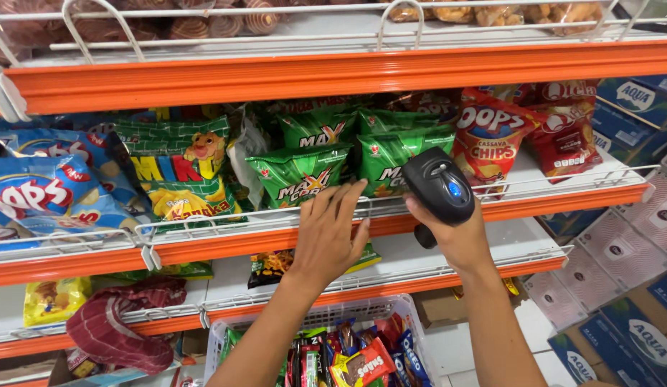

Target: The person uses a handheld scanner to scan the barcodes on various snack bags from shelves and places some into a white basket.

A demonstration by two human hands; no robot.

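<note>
Orange shop shelves [333,75] fill the view, white wire rails along their front edges. Left hand [330,233], fingers spread, presses on the rail just below the green snack bags [301,174]; four show, packed edge to edge. Right of them, the right hand [455,236] is clenched round a black barcode scanner [440,188]. Two red chip bags [489,136] sit beyond; a white basket [315,319] waits below

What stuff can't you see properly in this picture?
- Head view: the front of the green snack bag is partly covered by the left hand.
- The scanner handle is wrapped inside the right hand.
- The basket of snacks is cut off by the bottom edge and crossed by the arms.
- Top shelf goods are cut off by the top edge.
</note>
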